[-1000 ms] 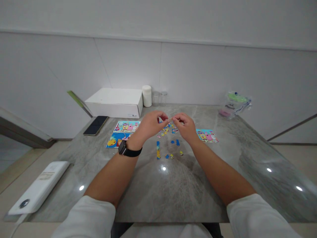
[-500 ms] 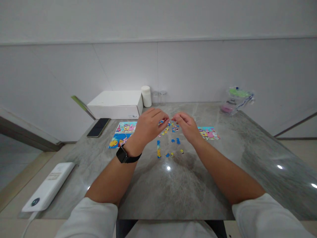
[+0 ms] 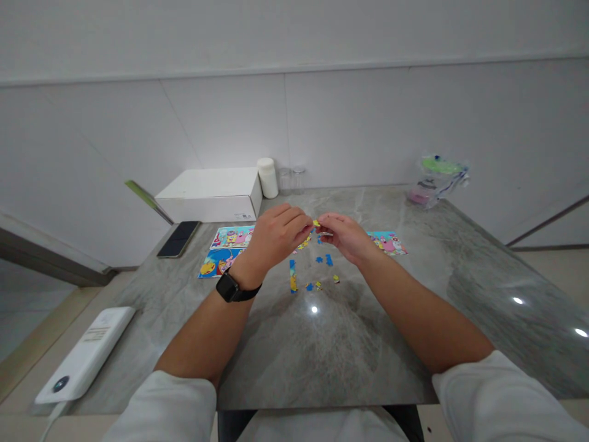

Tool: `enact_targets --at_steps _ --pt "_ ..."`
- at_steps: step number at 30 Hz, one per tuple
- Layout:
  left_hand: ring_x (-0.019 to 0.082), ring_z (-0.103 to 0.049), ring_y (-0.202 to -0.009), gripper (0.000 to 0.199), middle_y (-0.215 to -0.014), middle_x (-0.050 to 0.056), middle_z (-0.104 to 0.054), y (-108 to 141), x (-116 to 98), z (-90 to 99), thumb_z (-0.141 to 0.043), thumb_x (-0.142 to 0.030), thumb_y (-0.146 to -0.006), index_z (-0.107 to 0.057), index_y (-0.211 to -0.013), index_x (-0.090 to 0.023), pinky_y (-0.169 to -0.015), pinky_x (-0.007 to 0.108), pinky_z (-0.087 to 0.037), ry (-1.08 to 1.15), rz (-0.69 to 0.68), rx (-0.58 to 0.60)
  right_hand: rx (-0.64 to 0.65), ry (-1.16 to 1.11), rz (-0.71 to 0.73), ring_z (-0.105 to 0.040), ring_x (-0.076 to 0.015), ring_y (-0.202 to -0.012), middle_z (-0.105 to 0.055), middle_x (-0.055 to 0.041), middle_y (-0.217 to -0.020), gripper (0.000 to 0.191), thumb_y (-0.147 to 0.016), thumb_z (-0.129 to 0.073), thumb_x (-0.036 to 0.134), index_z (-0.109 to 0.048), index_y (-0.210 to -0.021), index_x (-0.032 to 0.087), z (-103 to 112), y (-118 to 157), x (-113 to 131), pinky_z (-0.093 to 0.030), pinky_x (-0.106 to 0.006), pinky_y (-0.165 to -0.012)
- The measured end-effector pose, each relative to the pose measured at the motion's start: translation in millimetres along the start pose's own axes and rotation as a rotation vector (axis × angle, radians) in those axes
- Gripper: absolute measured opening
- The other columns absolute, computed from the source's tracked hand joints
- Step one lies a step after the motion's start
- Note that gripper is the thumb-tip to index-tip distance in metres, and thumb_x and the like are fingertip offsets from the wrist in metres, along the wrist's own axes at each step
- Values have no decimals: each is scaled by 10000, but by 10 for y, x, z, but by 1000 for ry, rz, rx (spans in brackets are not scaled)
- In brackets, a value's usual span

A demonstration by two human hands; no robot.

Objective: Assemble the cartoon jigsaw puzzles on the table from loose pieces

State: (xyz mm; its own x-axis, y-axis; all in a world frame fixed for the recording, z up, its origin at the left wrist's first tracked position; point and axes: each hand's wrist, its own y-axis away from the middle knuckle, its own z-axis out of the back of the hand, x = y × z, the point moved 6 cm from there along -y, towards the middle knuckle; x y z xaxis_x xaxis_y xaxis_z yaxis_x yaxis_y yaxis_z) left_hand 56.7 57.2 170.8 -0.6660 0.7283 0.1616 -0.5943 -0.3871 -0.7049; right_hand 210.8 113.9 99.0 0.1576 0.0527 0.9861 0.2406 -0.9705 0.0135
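Above the middle of the table, a small yellow jigsaw puzzle piece [image 3: 316,223] shows between my two hands. The fingertips of my right hand [image 3: 346,238] are closed on its right side. My left hand [image 3: 281,236], with a black watch on the wrist, has its fingers curled beside the piece; its fingertips are hidden, so what they grip is unclear. Loose yellow and blue pieces [image 3: 304,244] lie beneath the hands, partly covered. Closer to me are a joined blue-and-yellow strip [image 3: 293,276], blue pieces [image 3: 328,260] and a few small yellow ones [image 3: 336,279].
Cartoon picture sheets [image 3: 221,262] lie left of my hands, another picture [image 3: 391,243] to the right. A phone [image 3: 178,239], white box [image 3: 209,195], white bottle [image 3: 267,178] and clear glasses [image 3: 298,179] stand beyond. A power bank [image 3: 87,353] is near left, a plastic bag [image 3: 435,183] far right.
My right hand has turned and its fingers have spread a little, uncovering the yellow piece. My left fingers have curled more. The view has shifted slightly.
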Motion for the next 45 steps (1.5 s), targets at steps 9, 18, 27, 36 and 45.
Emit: enact_targets --at_steps 9,18,27,36,45 --pt "178 -631 -807 219 -863 44 -733 48 296 -78 -635 -360 -1003 -734 -916 -186 -788 316 -482 276 355 25 -161 441 481 -584 -181 -807 -646 -19 -831 276 -858 -702 488 -694 -764 229 135 48 292 -480 -307 -726" --pt "140 -580 -690 286 -772 10 -702 114 325 -346 -658 -444 -932 -752 -864 -183 -624 257 -427 692 626 166 -137 622 715 -620 -195 -849 -660 -39 -874 230 -933 -669 405 -678 -777 237 15 186 408 -503 -324 -732" --pt "135 -573 -696 321 -770 7 -696 149 333 -409 -665 -477 -911 -762 -877 -173 -638 255 -430 843 688 219 -107 610 648 -606 -202 -851 -650 -43 -874 287 -940 -658 470 -673 -772 238 7 178 411 -491 -334 -744" --pt "141 -565 -692 329 -766 17 -703 157 432 -331 -641 -470 -902 -765 -871 -167 -607 254 -423 751 744 225 -101 590 568 -592 -224 -872 -647 -52 -883 324 -911 -676 538 -666 -763 250 9 178 419 -483 -360 -785" --pt "131 -545 -677 302 -749 11 -687 127 343 -343 -662 -453 -878 -756 -852 -167 -620 256 -416 791 701 250 -77 598 606 -596 -208 -831 -643 -44 -870 259 -918 -678 444 -685 -760 240 -13 172 405 -455 -347 -731"
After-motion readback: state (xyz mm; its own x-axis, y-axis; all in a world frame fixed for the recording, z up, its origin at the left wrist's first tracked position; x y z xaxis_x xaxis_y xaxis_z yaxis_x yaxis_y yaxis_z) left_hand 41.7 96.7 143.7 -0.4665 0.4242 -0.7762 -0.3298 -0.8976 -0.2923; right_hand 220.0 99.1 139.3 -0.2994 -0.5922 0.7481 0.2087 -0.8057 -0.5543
